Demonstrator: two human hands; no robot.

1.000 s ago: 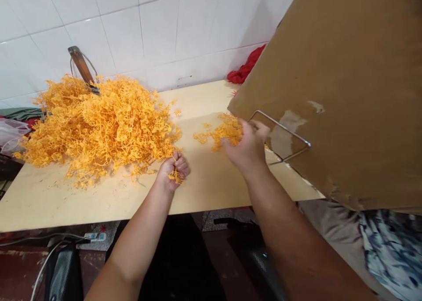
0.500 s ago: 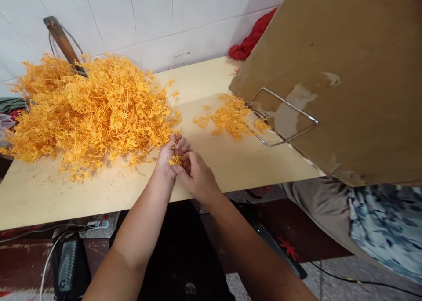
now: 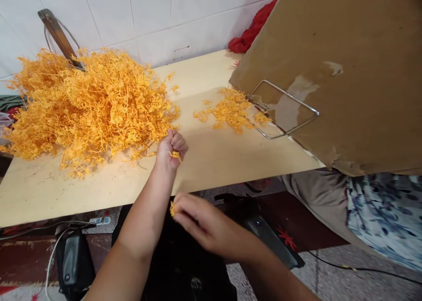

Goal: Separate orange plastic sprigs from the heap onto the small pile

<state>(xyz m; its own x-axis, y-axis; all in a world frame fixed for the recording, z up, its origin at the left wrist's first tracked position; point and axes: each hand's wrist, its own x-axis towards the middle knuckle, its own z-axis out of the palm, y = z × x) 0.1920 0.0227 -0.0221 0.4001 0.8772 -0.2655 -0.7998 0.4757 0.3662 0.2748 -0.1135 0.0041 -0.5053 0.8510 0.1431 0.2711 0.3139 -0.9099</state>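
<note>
A large heap of orange branching pieces (image 3: 108,103) covers the left part of the pale table (image 3: 211,160). At the heap's right edge, my left hand (image 3: 172,149) is closed around a small orange piece (image 3: 175,154), part of which shows at the palm. My right hand (image 3: 198,219) is lower and to the right, past the table's front edge, with a small orange piece (image 3: 172,208) pinched at its fingertips. A smaller scatter of orange pieces (image 3: 232,110) lies further back, to the right of my left hand.
A big brown cardboard sheet (image 3: 356,81) with a metal wire frame (image 3: 293,99) stands at the right. Red material (image 3: 252,30) lies by the tiled wall. A wooden-handled object (image 3: 57,35) rises behind the heap. Another person's patterned clothing (image 3: 382,217) shows at lower right.
My right hand has moved away from my left hand, down toward my body, with an orange piece at its fingertips. My left hand remains closed near the heap.
</note>
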